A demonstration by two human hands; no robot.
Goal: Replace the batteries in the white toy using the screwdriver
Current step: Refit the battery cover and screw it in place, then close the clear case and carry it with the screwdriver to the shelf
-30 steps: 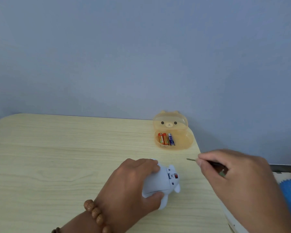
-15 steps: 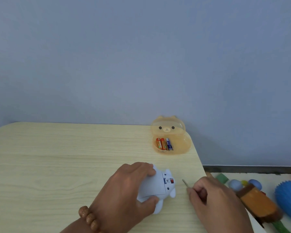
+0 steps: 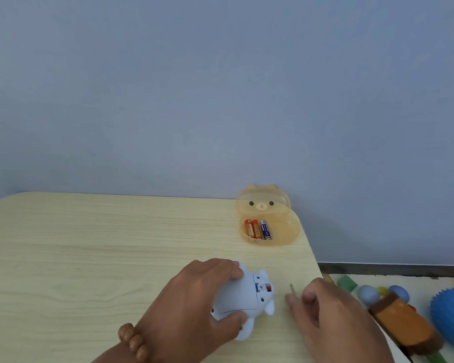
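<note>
The white toy (image 3: 243,297) lies on its side on the wooden table (image 3: 89,258), its underside with a small red switch facing right. My left hand (image 3: 194,307) grips its body from the left. My right hand (image 3: 328,315) sits just right of the toy, fingers closed on the screwdriver (image 3: 292,288); only the thin metal tip shows, pointing up-left, a short gap from the toy. An orange bear-shaped case (image 3: 269,218) stands open at the table's back right, holding three batteries (image 3: 258,229).
The table's right edge runs just beside my right hand. Below it on the floor lie several toys: a brown-orange block (image 3: 401,323), a blue spiky ball (image 3: 451,318), small blue balls (image 3: 368,294) and a green piece (image 3: 347,282).
My right hand has dropped from near the table's edge down to table level beside the toy, bringing the screwdriver tip close to it. The view tilted slightly down. My left hand kept its hold.
</note>
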